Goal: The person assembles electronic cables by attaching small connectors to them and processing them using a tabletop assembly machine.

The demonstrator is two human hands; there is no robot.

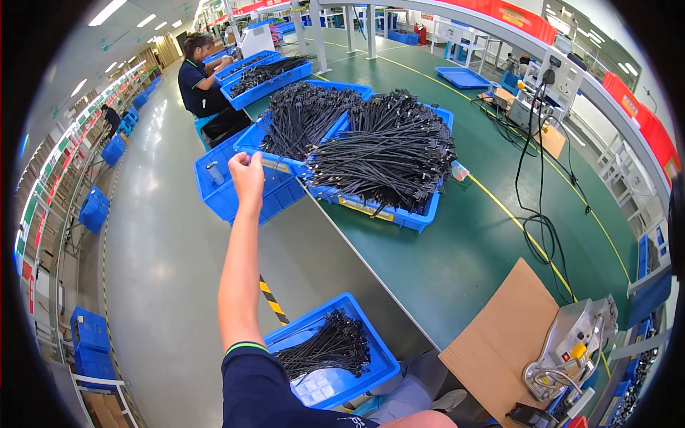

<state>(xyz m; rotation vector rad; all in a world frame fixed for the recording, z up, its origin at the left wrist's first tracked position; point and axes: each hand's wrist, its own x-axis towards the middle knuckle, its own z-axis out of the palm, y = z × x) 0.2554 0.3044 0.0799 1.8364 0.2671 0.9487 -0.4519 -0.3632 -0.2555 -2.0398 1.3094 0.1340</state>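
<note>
My left arm reaches far forward, and my left hand (247, 175) hovers over the near edge of the blue bins with its fingers curled closed. Whatever it may hold is too small to make out. Just right of it, a blue bin (296, 169) is heaped with black cables (307, 118). Beside that, a second blue bin (428, 214) overflows with more black cables (389, 153). A deeper blue crate (264, 207) stands below my hand at the table edge, with a small pale cylinder (214, 172) inside. My right hand is out of view; only some bare skin shows at the lower edge.
A blue tray (385, 357) with a bundle of black cables sits by my lap. On the green table (399, 250) are a cardboard sheet (506, 328), a metal device (571, 349) and trailing cords (542, 221). A co-worker (203, 85) sits farther along near more cable bins (267, 82).
</note>
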